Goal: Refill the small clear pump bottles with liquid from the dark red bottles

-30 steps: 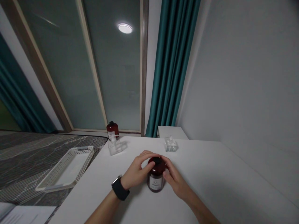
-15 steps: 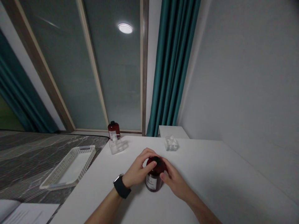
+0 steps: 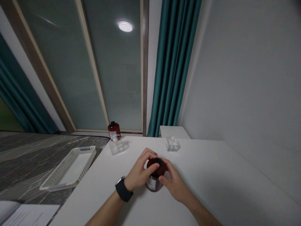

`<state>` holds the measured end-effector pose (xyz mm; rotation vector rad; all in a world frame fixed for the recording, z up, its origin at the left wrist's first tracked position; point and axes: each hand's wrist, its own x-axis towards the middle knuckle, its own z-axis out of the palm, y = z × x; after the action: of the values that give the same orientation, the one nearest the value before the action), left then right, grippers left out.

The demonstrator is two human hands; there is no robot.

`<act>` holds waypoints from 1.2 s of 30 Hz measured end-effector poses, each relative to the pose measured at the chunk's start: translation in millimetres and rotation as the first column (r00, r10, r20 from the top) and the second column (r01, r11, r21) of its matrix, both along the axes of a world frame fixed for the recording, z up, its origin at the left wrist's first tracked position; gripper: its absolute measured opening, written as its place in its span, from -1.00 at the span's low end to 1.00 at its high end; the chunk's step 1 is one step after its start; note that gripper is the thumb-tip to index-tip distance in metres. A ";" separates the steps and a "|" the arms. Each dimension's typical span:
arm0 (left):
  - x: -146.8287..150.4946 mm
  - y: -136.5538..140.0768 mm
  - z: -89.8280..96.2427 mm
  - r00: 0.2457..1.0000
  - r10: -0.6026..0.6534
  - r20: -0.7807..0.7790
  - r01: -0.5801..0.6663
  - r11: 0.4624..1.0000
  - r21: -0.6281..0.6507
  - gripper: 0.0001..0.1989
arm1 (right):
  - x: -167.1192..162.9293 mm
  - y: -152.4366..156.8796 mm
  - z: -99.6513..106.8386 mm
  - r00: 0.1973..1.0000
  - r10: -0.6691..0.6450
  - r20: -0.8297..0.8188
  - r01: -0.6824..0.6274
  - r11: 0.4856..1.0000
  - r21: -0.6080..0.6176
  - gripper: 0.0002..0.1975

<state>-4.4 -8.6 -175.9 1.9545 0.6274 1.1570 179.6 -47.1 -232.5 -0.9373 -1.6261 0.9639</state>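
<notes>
A dark red-brown bottle (image 3: 154,183) with a white label and a black cap stands on the white table (image 3: 98,194), close to its middle. Wrapped around its upper left side is my left hand (image 3: 142,169), thumb lying across the shoulder by the cap. My right hand (image 3: 175,182) grips the bottle from the right, thumb at the front and fingers behind. A black watch sits on my left wrist. Some of the fingertips are hidden behind the bottle.
At the back left stand another red-brown bottle (image 3: 114,128) and a clear pump bottle (image 3: 117,146). A clear, glass-like container (image 3: 172,143) rests at the back right. Left of the table, a white perforated basket (image 3: 88,161) and an open book (image 3: 39,215) lie on a dark patterned surface.
The bottle has turned slightly, its label now facing more to the left. My right thumb has shifted a little leftward across its front. Both hands stay on it.
</notes>
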 end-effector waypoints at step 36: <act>3.4 6.1 -6.7 0.991 0.131 0.019 -0.130 0.991 -0.033 -0.74 | 7.1 1.4 1.7 0.964 -0.223 0.143 0.193 0.962 0.195 -0.49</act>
<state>-1.0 -2.5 -182.7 1.8951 0.7677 1.2382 186.7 -45.7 -230.8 -1.0606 -1.6797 0.5984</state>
